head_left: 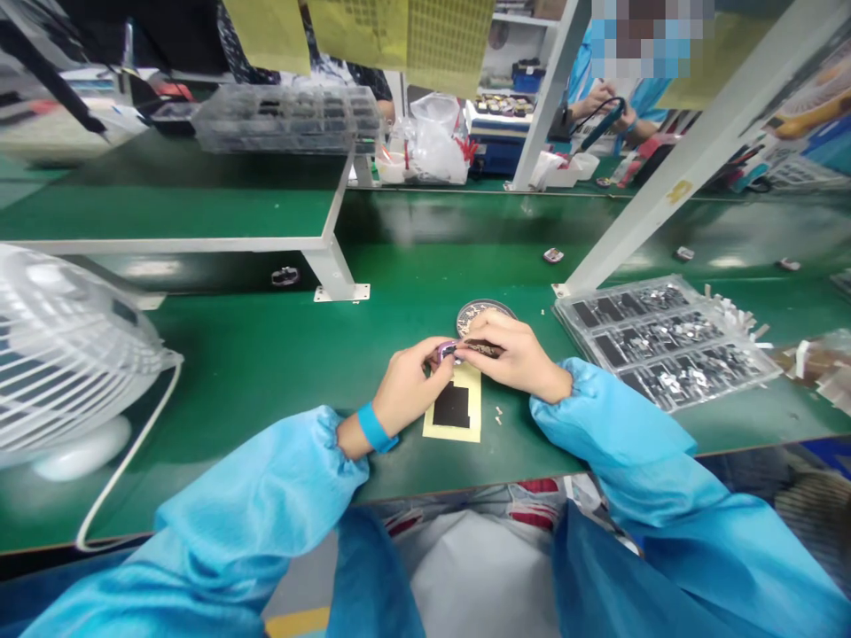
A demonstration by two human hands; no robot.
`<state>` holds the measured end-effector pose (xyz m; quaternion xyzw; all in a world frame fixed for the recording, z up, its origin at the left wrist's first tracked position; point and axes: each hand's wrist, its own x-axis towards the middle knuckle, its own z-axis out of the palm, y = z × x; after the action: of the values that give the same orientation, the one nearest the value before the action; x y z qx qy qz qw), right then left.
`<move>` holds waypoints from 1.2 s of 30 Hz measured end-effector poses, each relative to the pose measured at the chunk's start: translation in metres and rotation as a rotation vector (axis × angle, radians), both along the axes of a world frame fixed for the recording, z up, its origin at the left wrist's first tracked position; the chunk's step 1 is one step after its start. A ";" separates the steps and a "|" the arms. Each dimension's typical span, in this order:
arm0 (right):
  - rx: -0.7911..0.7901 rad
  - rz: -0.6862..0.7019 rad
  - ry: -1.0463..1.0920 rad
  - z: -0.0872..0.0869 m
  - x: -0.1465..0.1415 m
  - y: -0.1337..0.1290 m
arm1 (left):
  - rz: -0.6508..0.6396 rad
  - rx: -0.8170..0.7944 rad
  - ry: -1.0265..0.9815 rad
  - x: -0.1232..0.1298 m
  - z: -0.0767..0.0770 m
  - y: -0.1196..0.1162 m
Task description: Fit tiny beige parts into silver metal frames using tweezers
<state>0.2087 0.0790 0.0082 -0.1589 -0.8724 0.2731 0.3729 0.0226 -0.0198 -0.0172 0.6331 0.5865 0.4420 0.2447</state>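
My left hand (pixel 412 377) is closed around a small purple-rimmed electronic part (pixel 448 351), tilted up over the bench. My right hand (pixel 522 354) pinches a slim dark tool (pixel 485 347), which looks like tweezers, with its tip at the part; the fingers partly hide both. Below the hands lies a yellow backing sheet (pixel 472 425) bearing black stickers (pixel 452 406). A round dish (pixel 475 310) of small pale pieces stands just behind my right hand. A few tiny pale bits (pixel 498 415) are scattered right of the sheet.
Trays of small dark and silvery parts (pixel 668 341) lie at the right. A white fan (pixel 66 354) with its cord stands at the left. A raised shelf (pixel 199 204) and slanted post (pixel 665 177) frame the back. Across the bench, a person's hands (pixel 598 102) hold a cabled tool.
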 end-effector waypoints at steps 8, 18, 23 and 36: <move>0.070 0.000 -0.128 -0.001 0.004 -0.002 | 0.003 0.005 0.070 0.001 0.003 -0.002; -0.065 -0.347 -0.147 0.004 0.023 0.028 | -0.166 -0.277 -0.643 -0.001 0.009 0.004; -0.011 -0.421 -0.249 0.004 0.031 0.033 | -0.202 -0.298 -0.731 -0.002 0.014 0.004; -0.050 -0.262 -0.092 0.007 0.015 0.009 | 0.064 -0.120 0.284 -0.037 0.020 0.066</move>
<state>0.2238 0.0884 0.0155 -0.2932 -0.8532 0.2361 0.3610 -0.0141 0.0457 0.0032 0.6545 0.6604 0.3197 0.1823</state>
